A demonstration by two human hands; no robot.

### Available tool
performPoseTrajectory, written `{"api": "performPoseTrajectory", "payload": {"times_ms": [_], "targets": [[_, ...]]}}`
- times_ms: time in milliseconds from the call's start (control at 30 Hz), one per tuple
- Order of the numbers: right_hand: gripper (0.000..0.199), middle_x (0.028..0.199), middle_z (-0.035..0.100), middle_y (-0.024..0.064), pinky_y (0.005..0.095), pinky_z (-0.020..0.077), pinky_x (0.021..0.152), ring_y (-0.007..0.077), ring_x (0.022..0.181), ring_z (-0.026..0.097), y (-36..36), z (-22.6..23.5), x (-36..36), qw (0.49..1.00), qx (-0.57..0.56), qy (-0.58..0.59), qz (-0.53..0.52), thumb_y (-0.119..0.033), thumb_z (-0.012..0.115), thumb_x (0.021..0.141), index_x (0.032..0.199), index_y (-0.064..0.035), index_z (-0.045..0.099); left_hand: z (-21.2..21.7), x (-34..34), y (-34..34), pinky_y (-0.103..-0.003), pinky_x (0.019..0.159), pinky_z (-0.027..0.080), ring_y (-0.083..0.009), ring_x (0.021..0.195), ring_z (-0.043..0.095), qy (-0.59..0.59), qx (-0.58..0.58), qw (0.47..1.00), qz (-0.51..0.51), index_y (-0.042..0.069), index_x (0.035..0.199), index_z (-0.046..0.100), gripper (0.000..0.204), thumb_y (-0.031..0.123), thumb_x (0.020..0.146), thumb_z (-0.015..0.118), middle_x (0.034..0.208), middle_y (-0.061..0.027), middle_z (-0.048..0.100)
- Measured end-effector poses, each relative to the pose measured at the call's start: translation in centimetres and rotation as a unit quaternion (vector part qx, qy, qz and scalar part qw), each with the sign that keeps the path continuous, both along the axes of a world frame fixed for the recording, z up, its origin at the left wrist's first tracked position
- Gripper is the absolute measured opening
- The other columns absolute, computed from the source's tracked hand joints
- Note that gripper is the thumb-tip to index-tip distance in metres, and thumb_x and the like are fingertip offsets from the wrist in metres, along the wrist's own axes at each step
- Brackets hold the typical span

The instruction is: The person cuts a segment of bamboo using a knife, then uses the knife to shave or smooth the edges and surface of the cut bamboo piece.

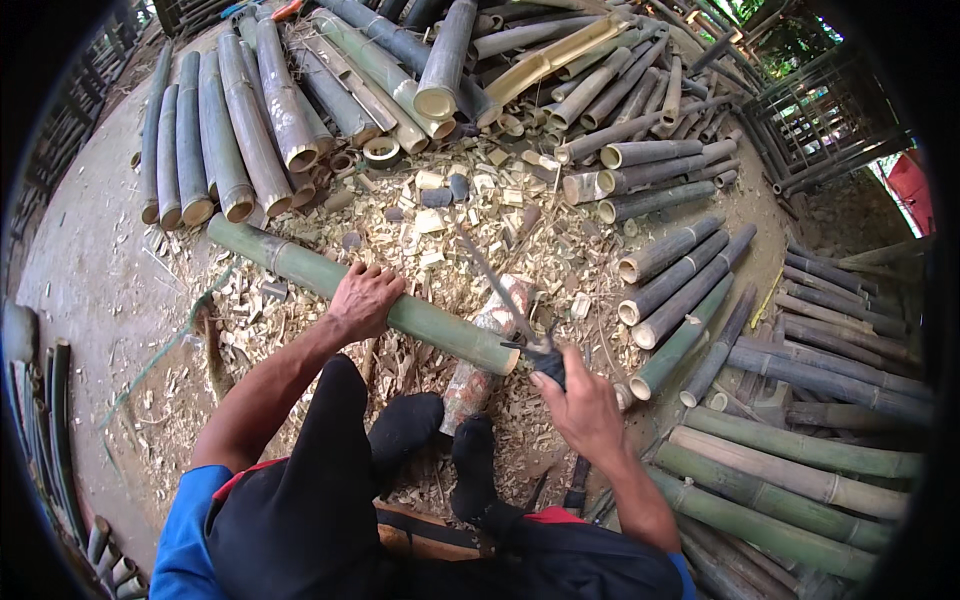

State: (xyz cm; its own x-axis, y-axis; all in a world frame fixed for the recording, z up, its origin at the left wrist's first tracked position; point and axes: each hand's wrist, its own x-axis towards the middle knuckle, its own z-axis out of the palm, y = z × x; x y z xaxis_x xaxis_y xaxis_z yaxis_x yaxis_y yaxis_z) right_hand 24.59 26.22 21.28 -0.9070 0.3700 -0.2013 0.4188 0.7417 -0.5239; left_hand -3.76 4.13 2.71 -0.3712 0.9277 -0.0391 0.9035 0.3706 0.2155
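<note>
A long green bamboo pole (300, 268) lies slantwise across a short worn log block (480, 350) in front of me. My left hand (363, 298) presses down on top of the pole near its middle. My right hand (580, 405) is closed around the dark handle of a long thin blade (495, 290), which points up and left over the pole's cut end (505, 358). My two feet in black socks (440, 440) rest on the ground just below the block.
Bamboo chips and cut rings (450, 215) cover the ground ahead. Piles of grey and green bamboo poles (250, 120) lie at the back, and more poles (780, 470) lie on the right. Bamboo frames (830, 110) stand at the far right.
</note>
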Motion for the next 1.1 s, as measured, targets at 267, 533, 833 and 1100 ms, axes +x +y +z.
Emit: {"api": "performPoseTrajectory", "payload": {"times_ms": [267,533,833,1100], "targets": [[0.034,0.075,0.069,0.0278,0.0538,0.0574,0.06,0.0464,0.07,0.073,1.8,-8.1,3.0,0.988,0.105,-0.116,-0.01,-0.032,0.068,0.103,0.109,-0.0013,0.055,-1.0,0.2,0.4,-0.047,0.099,0.044,-0.0276,0.105,0.062,0.069,0.093,0.993,0.004,0.01,0.112,0.063,0.043,0.017,0.073,0.077,0.104,-0.0075,0.062],[0.033,0.073,0.067,0.0218,0.0493,0.0549,0.052,0.0433,0.065,0.072,-1.3,0.7,0.7,0.98,0.052,0.185,0.046,-0.028,0.071,0.103,0.107,0.0003,0.054,-1.1,0.7,-0.8,-0.046,0.099,0.045,-0.0274,0.105,0.063,0.055,0.095,0.994,0.005,0.01,0.115,0.064,0.046,0.015,0.071,0.078,0.103,-0.0072,0.064],[0.038,0.085,0.072,0.0281,0.0487,0.0588,0.062,0.0457,0.08,0.075,1.1,-1.4,0.0,0.991,0.087,-0.102,0.026,-0.028,0.069,0.104,0.122,0.0025,0.055,-1.3,0.5,-0.5,-0.047,0.103,0.044,-0.0287,0.113,0.062,0.059,0.085,0.995,0.018,0.009,0.12,0.062,0.046,0.016,0.076,0.075,0.109,-0.0097,0.064],[0.038,0.084,0.072,0.0285,0.0525,0.0594,0.063,0.048,0.076,0.074,2.8,-8.2,3.7,0.982,0.137,-0.128,0.032,-0.034,0.067,0.105,0.106,0.0012,0.055,-3.3,2.5,-0.3,-0.05,0.11,0.042,-0.0286,0.117,0.061,0.132,0.181,0.973,0.051,0.01,0.122,0.062,0.044,0.018,0.08,0.073,0.114,-0.008,0.063]]}}
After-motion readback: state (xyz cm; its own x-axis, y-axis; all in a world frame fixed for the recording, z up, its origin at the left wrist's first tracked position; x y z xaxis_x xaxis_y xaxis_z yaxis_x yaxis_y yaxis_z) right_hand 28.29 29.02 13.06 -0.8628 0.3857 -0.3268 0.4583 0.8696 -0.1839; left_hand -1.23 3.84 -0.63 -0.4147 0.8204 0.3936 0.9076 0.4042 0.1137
